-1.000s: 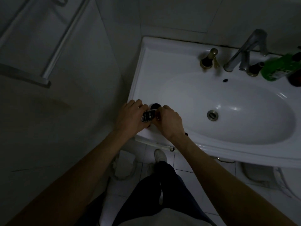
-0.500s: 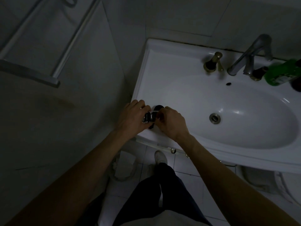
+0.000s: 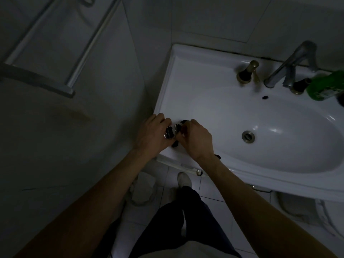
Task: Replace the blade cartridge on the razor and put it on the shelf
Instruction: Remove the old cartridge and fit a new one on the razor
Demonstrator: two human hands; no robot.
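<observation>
Over the front left corner of the white sink (image 3: 186, 86), both my hands are closed around a small shiny metal razor (image 3: 170, 132). My left hand (image 3: 151, 135) grips its left side and my right hand (image 3: 195, 139) pinches its right end, where a dark part (image 3: 175, 145) pokes out below the fingers. Another dark round piece (image 3: 184, 121) shows just behind my right fingers on the sink rim. The blade cartridge itself is hidden by my fingers. A metal rack or shelf (image 3: 55, 53) is fixed to the wall at the upper left.
A grey tap (image 3: 290, 66) and a brass knob (image 3: 248, 71) stand at the back of the basin, with a green bottle (image 3: 325, 86) at the right edge. The drain (image 3: 248, 135) lies mid-basin. Below are tiled floor, a crumpled white cloth (image 3: 143, 189) and my shoe (image 3: 184, 180).
My hands stay together on the razor at the sink corner, with only small finger movements. The camera has shifted slightly.
</observation>
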